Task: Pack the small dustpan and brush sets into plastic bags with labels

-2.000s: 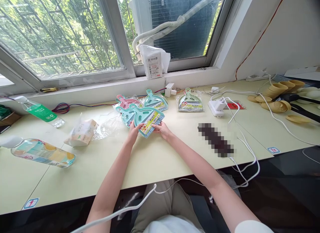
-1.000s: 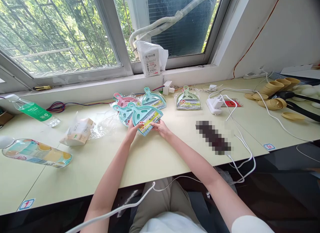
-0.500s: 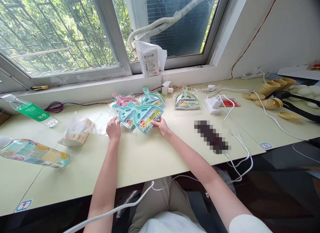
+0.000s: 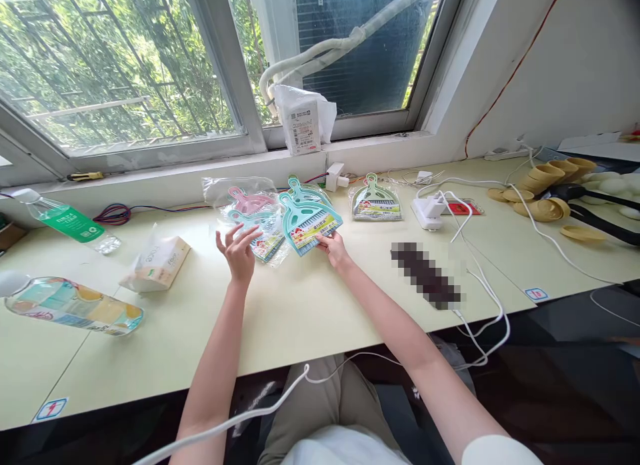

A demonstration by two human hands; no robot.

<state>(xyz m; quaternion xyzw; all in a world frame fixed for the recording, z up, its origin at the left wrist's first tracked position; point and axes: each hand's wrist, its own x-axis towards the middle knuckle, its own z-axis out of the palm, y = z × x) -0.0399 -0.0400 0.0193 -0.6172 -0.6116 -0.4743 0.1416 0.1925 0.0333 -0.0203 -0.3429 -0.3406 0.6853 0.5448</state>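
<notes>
My right hand [image 4: 334, 249] grips the lower right edge of a teal dustpan-and-brush set [image 4: 309, 224], tilted with its yellow label facing me. My left hand [image 4: 239, 253] has its fingers spread, just left of a second teal dustpan set [image 4: 267, 242] in clear wrap; whether the fingertips touch the wrap I cannot tell. Behind that lies a pink dustpan set [image 4: 250, 200] with a loose clear plastic bag [image 4: 215, 193] over it. Another teal set [image 4: 300, 187] is partly hidden behind the held one. A green dustpan set [image 4: 375, 202] lies apart to the right.
Left on the table [image 4: 290, 318] are a green-labelled bottle [image 4: 73, 224], a printed bottle [image 4: 75, 305] and a tissue pack [image 4: 157, 264]. To the right are a white power adapter [image 4: 427, 212], a white cable [image 4: 480, 272], a pixelated dark object [image 4: 425, 275] and beige cups [image 4: 540, 185].
The held teal dustpan set has moved right and slightly up with my right hand. My left hand has risen and opened its fingers. The clear bag now lies over the pink set.
</notes>
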